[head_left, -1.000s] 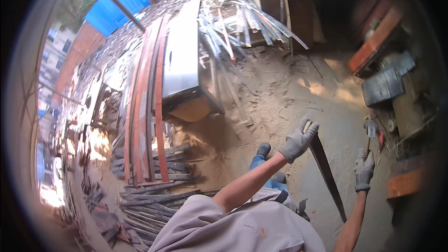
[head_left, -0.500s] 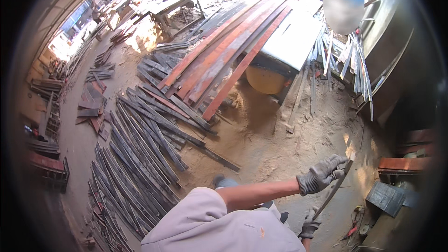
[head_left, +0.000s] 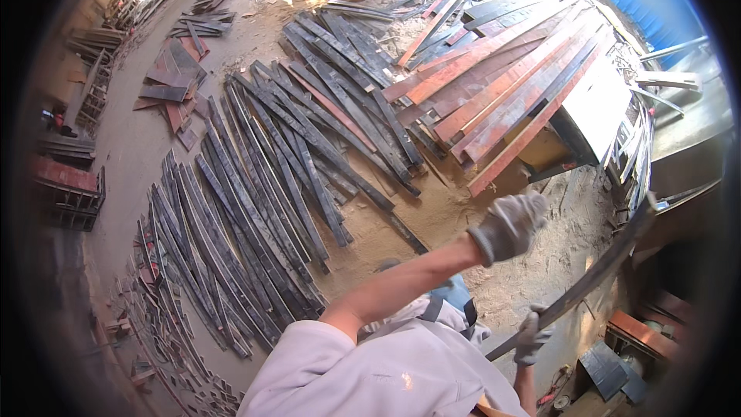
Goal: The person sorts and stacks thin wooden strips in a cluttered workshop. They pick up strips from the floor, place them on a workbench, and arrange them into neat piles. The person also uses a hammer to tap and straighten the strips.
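Observation:
In a grey glove, my right hand (head_left: 531,337) is closed around a long, dark, narrow wooden strip (head_left: 590,282). The strip slants from beside my body up toward the far right. My left hand (head_left: 509,228), gloved in grey too, is raised ahead of me, apart from the strip. Its fingers look curled into a loose fist, slightly blurred, with nothing visible in them. Beyond that hand, reddish boards (head_left: 513,100) lie side by side on a white-topped table (head_left: 606,112), their near ends jutting past its edge.
Many dark strips (head_left: 255,193) cover the ground to my left, with a heap of reddish offcuts (head_left: 176,81) behind them. Thin pale strips (head_left: 637,147) lean at the far right. A grey metal box (head_left: 604,368) and a red-brown board (head_left: 642,332) stand near right.
My left hand has come off the strip's far end and moved left, its fingers curling. The strip reaches farther up and right, still in my right hand. The view has turned leftward.

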Demonstrator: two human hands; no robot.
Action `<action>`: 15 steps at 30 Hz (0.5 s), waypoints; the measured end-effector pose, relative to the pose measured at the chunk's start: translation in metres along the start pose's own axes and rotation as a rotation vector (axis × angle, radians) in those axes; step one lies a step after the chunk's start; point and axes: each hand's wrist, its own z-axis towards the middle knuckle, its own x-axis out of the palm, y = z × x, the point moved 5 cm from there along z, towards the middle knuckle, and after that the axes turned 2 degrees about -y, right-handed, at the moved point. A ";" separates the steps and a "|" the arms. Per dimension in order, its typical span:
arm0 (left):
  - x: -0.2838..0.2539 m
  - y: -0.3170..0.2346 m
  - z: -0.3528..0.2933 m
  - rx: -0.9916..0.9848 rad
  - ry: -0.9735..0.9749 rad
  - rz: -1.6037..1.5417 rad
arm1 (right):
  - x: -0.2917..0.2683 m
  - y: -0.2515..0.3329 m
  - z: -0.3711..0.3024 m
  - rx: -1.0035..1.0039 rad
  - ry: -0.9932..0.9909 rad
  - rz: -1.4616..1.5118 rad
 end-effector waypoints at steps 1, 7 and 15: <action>-0.016 0.033 -0.005 -0.182 0.086 0.200 | -0.003 0.021 0.010 -0.008 -0.111 0.091; -0.184 0.097 0.029 0.148 -0.243 0.542 | 0.114 0.105 0.087 0.049 0.106 -0.100; -0.359 0.208 0.145 0.413 0.515 1.201 | 0.390 0.206 0.121 0.052 0.750 -0.460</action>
